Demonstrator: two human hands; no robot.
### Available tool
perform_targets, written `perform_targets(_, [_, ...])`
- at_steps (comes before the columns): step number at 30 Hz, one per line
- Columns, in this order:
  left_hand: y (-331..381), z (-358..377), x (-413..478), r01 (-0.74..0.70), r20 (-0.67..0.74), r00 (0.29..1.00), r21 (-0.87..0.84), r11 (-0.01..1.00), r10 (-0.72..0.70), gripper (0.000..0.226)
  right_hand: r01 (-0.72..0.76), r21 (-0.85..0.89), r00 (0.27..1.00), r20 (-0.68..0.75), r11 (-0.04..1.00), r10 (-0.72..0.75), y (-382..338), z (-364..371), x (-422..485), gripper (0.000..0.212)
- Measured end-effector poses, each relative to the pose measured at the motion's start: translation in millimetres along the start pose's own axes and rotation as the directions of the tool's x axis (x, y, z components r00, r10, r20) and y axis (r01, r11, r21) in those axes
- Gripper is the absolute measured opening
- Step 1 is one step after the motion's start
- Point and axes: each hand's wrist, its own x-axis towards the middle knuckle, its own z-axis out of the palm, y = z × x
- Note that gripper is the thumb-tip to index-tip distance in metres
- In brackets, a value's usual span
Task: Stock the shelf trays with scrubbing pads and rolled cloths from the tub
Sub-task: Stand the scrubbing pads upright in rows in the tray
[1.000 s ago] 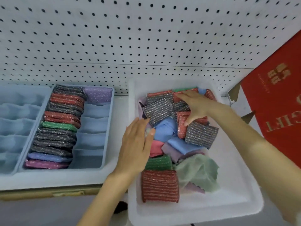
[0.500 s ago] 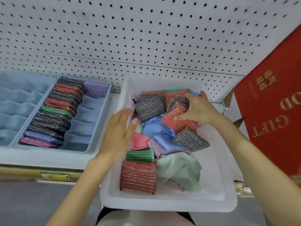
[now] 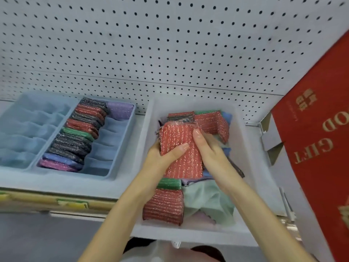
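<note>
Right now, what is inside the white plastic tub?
Visible: a red glittery scrubbing pad in front, a green one, a pale green cloth. The left hand and right hand grip another red pad, covering the pile's middle.

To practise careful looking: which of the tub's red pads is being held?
The middle pad, gripped by the left hand and right hand; the near pad and far pad lie unheld.
</note>
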Motion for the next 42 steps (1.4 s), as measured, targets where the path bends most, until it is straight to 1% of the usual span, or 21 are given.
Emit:
perform_targets(1, [-2, -5, -4, 0.005, -0.004, 1.000, -0.021, 1.000, -0.005, 0.054, 0.038, -0.064, 0.999, -0.012, 0.997, -0.039, 2, 1, 0, 0.045])
perform_targets(3, [-4, -15, -12, 0.027, -0.027, 0.999, -0.056, 0.998, -0.028, 0.054, 0.053, -0.075, 0.995, -0.076, 0.996, -0.059, 4, -6, 1, 0.050])
perform_targets(4, [-4, -21, -15, 0.027, -0.046, 0.998, -0.068, 0.997, -0.030, 0.054, 0.066, -0.089, 0.989, -0.124, 0.994, -0.077, 9, -15, 3, 0.039])
perform_targets(5, [-6, -27, -18, 0.021, -0.070, 0.997, -0.073, 0.997, -0.026, 0.055, 0.076, -0.169, 0.979, -0.174, 0.983, -0.106, 18, -28, 8, 0.023])
perform_targets(6, [-7, -32, -19, 0.020, -0.099, 0.995, -0.076, 0.997, -0.028, 0.056, 0.041, -0.324, 0.973, -0.203, 0.945, -0.112, 32, -41, 14, 0.013])
perform_targets(7, [-7, -37, -21, 0.023, -0.125, 0.992, -0.082, 0.996, -0.034, 0.057, -0.025, -0.491, 0.976, -0.202, 0.871, -0.086, 47, -53, 18, 0.018])
perform_targets(8, [-8, -42, -22, 0.030, -0.149, 0.988, -0.091, 0.995, -0.044, 0.061, -0.104, -0.637, 0.983, -0.181, 0.763, -0.017, 63, -60, 21, 0.031])
perform_targets(9, [-10, -45, -22, 0.032, -0.172, 0.984, -0.100, 0.994, -0.049, 0.065, -0.168, -0.730, 0.983, -0.170, 0.663, 0.063, 76, -63, 21, 0.043])
perform_targets(11, [-14, -50, -24, 0.027, -0.204, 0.978, -0.111, 0.993, -0.049, 0.073, -0.213, -0.796, 0.977, -0.165, 0.567, 0.136, 93, -60, 18, 0.051])
perform_targets(14, [-19, -54, -27, 0.014, -0.244, 0.969, -0.126, 0.992, -0.045, 0.075, -0.192, -0.822, 0.976, -0.215, 0.537, 0.021, 95, -53, 13, 0.041])
perform_targets(16, [-20, -61, -29, -0.005, -0.268, 0.963, -0.127, 0.992, -0.029, 0.069, -0.207, -0.804, 0.962, -0.272, 0.558, -0.034, 84, -51, 12, 0.035])
perform_targets(17, [-20, -66, -30, -0.014, -0.287, 0.958, -0.127, 0.992, -0.023, 0.067, -0.209, -0.775, 0.960, -0.279, 0.597, -0.026, 78, -51, 11, 0.031])
perform_targets(18, [-18, -71, -30, -0.024, -0.309, 0.951, -0.131, 0.991, -0.018, 0.066, -0.198, -0.722, 0.964, -0.267, 0.663, -0.002, 70, -49, 10, 0.030])
perform_targets(20, [-14, -84, -33, -0.051, -0.347, 0.938, -0.148, 0.988, -0.004, 0.063, -0.128, -0.566, 0.981, -0.190, 0.815, 0.022, 51, -40, 6, 0.037])
perform_targets(22, [-7, -101, -36, -0.095, -0.378, 0.926, -0.171, 0.981, 0.023, 0.055, -0.008, -0.441, 0.988, -0.141, 0.897, -0.060, 33, -26, 6, 0.044])
perform_targets(26, [4, -148, -43, -0.159, -0.461, 0.886, -0.214, 0.964, 0.044, 0.050, 0.145, -0.368, 0.972, -0.121, 0.918, -0.202, 4, 21, 26, 0.033])
perform_targets(30, [14, -206, -46, -0.135, -0.451, 0.892, -0.202, 0.970, 0.030, 0.032, 0.198, -0.166, 0.954, -0.192, 0.966, -0.229, -23, 84, 63, 0.028])
perform_targets(33, [23, -244, -42, -0.093, -0.436, 0.900, -0.205, 0.974, -0.006, 0.041, 0.236, -0.116, 0.946, -0.202, 0.965, -0.255, -36, 132, 98, 0.011])
perform_targets(37, [32, -284, -31, -0.074, -0.408, 0.912, -0.243, 0.967, -0.032, 0.037, 0.186, -0.200, 0.958, -0.181, 0.962, -0.222, -25, 177, 150, 0.027])
perform_targets(40, [37, -315, -22, -0.036, -0.373, 0.926, -0.252, 0.967, -0.063, 0.052, 0.154, -0.301, 0.959, -0.185, 0.941, -0.216, -17, 199, 183, 0.034])
perform_targets(42, [40, -331, -13, -0.004, -0.332, 0.939, -0.262, 0.965, -0.087, 0.054, 0.153, -0.333, 0.938, -0.247, 0.930, -0.243, -14, 208, 197, 0.032])
